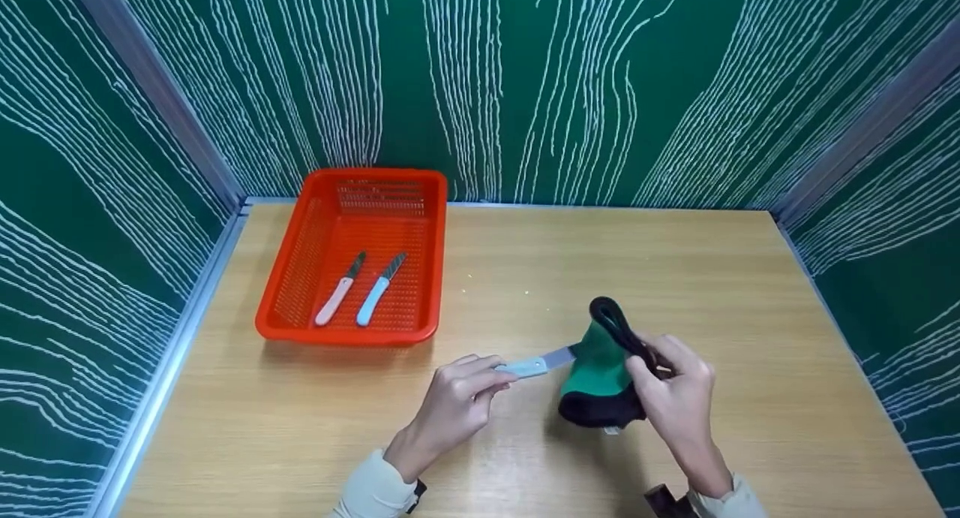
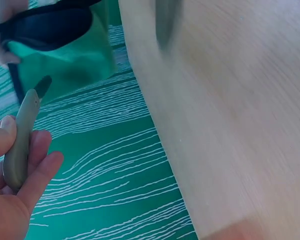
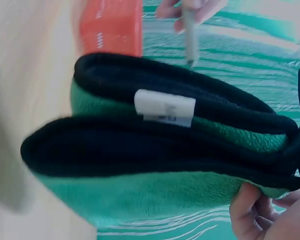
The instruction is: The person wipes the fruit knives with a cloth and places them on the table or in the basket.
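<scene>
My left hand (image 1: pixel 454 402) pinches the light-blue handle of a small paring knife (image 1: pixel 526 367), its blade pointing right. Against the blade's tip stands a folded green cloth with black trim (image 1: pixel 600 362), resembling a pot holder; whether the two touch I cannot tell. My right hand (image 1: pixel 681 394) grips this cloth by its black edge, thumb on the near side. A white label shows on the cloth (image 3: pixel 165 107) in the right wrist view, between two black-edged folds. In the left wrist view the knife handle (image 2: pixel 24 137) lies between thumb and fingers.
An orange-red plastic basket (image 1: pixel 431 278) stands at the table's back left. Inside lie a pink-handled knife (image 1: pixel 334 302) and a blue-handled knife (image 1: pixel 373 302). Small pale specks dot the wooden table (image 1: pixel 675 263). Green panels with white lines (image 1: pixel 480 90) enclose it.
</scene>
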`<state>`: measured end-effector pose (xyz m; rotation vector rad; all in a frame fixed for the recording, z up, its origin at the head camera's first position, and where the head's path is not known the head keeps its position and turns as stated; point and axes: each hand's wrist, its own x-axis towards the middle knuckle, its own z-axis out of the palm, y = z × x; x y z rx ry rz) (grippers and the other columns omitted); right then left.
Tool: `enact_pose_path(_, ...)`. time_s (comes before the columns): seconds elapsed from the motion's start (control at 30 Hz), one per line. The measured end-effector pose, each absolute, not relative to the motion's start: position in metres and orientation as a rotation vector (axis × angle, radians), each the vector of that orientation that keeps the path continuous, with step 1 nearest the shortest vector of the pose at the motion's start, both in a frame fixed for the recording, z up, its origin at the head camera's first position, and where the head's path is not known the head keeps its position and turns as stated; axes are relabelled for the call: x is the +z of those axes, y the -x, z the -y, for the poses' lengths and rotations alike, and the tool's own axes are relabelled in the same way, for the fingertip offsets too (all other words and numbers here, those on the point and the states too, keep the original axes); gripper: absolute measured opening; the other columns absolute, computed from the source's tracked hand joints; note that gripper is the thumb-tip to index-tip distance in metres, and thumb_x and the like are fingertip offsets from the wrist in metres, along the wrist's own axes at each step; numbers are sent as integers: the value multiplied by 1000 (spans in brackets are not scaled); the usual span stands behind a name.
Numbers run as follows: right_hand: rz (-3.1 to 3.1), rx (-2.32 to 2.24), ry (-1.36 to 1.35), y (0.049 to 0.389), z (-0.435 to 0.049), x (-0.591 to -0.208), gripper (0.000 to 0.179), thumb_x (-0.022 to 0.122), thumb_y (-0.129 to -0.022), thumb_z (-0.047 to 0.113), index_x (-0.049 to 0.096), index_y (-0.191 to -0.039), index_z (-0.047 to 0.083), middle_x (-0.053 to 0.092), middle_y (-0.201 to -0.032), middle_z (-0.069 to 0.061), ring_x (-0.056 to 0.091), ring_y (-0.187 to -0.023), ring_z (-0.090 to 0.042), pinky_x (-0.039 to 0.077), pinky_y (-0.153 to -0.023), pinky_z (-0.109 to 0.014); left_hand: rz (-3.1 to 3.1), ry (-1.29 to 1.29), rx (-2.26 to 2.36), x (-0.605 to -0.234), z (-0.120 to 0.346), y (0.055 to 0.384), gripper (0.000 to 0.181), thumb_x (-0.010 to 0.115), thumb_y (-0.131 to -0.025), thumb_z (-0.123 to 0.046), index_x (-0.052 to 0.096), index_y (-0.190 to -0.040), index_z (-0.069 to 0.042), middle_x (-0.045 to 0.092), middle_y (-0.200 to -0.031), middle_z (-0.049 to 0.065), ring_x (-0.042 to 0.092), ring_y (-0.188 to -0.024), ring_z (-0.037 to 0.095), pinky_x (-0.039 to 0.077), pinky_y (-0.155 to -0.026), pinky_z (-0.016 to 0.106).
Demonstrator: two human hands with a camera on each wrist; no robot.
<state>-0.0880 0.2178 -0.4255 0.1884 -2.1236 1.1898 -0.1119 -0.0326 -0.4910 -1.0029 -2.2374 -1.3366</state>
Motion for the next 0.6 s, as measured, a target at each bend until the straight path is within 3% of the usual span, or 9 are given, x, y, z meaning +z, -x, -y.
enact_pose_path(0.13, 2067, 1177, -344, 91, -212, -441, 31, 61, -62, -21, 73, -85, -5, 62, -68, -9, 53, -59, -5, 43, -47, -10, 2202, 1019, -1326, -491, 29, 112, 20, 69, -82, 3, 75, -98, -9, 70, -101, 2, 64, -84, 12, 52, -80, 18)
enact_pose_path(0.33, 2116, 1014, -665, 92, -195, -470, 36, 67, -61, -11, 72, -96, -5, 58, -74, -4, 43, -56, -4, 36, -42, -9, 2066, 1085, -1221, -489, 26, 111, 18, 69, -82, 5, 75, -94, -7, 71, -98, 6, 61, -75, 14, 51, -70, 14)
enact_pose_path(0.6, 2143, 874, -749, 92, -188, -477, 35, 66, -62, -9, 73, -95, -3, 45, -71, 2, 35, -52, -1, 30, -41, -8, 2021, 1099, -1186, -489, 27, 111, 18, 68, -81, 6, 75, -91, -7, 70, -95, 4, 58, -72, 13, 49, -67, 11)
